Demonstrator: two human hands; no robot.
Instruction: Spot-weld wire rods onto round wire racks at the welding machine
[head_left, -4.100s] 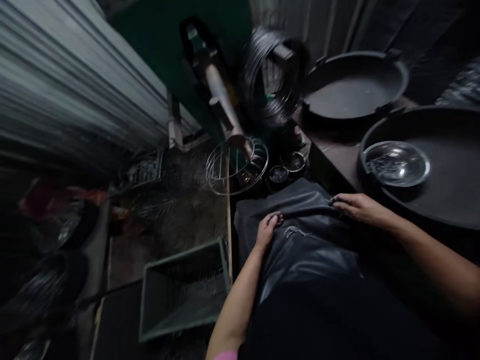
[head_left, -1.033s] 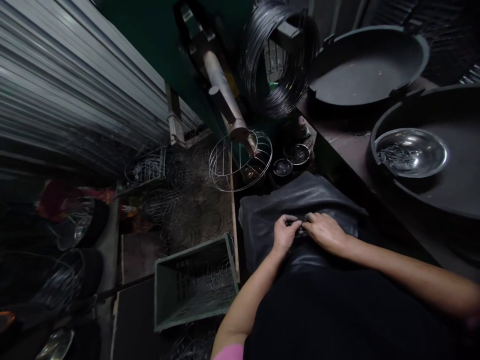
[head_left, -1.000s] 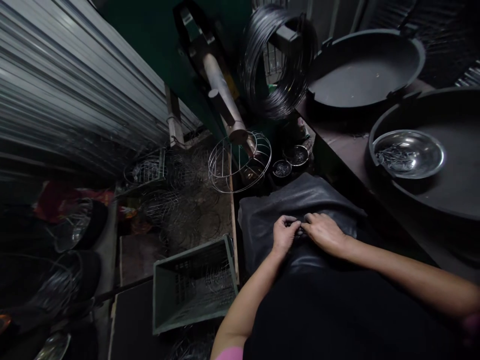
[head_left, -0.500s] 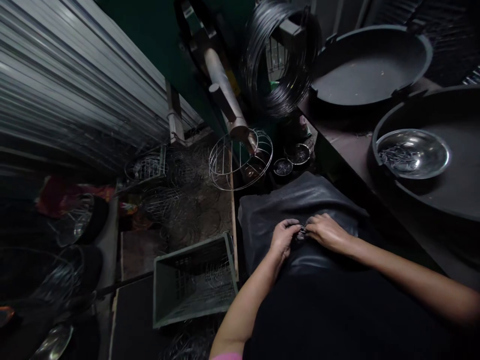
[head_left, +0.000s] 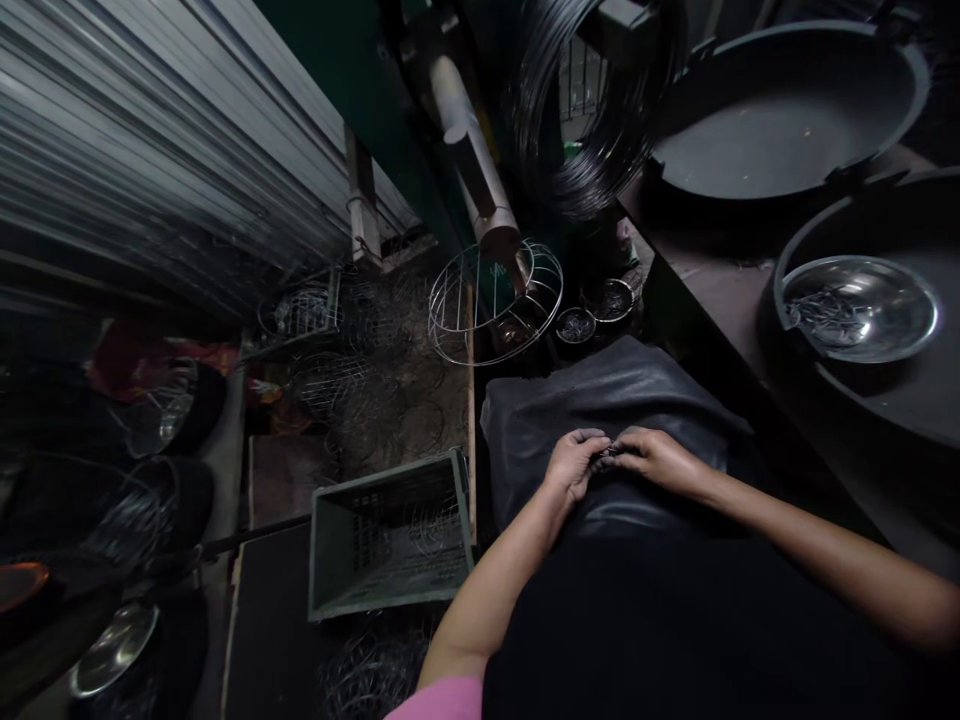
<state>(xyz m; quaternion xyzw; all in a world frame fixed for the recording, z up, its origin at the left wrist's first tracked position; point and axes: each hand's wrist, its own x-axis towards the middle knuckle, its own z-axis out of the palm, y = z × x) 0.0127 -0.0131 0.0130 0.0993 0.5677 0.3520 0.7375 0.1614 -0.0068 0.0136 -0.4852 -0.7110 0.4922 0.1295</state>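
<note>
My left hand (head_left: 576,466) and my right hand (head_left: 661,462) meet over a dark leather-like sheet (head_left: 540,410) on my lap. Between the fingertips of both are small shiny metal pieces (head_left: 609,451), mostly covered and too small to name. Each hand is closed in a pinch. Beyond the sheet, a round wire frame (head_left: 459,330) with parallel bars hangs at the tip of a thick metal machine arm (head_left: 484,185). Two small bowls of metal bits, a nearer bowl (head_left: 576,326) and a farther bowl (head_left: 609,299), stand right of the frame.
To the right, a shiny steel bowl (head_left: 892,310) with short metal pieces sits in a large dark pan (head_left: 795,240); another large pan (head_left: 757,150) lies behind. A wire coil (head_left: 600,175) hangs by the machine. A green crate (head_left: 322,560) with wire parts stands left.
My fingertips have drawn closer together around the small metal pieces, covering more of them. The camera view has turned slightly, so the machine and pans appear farther right.
</note>
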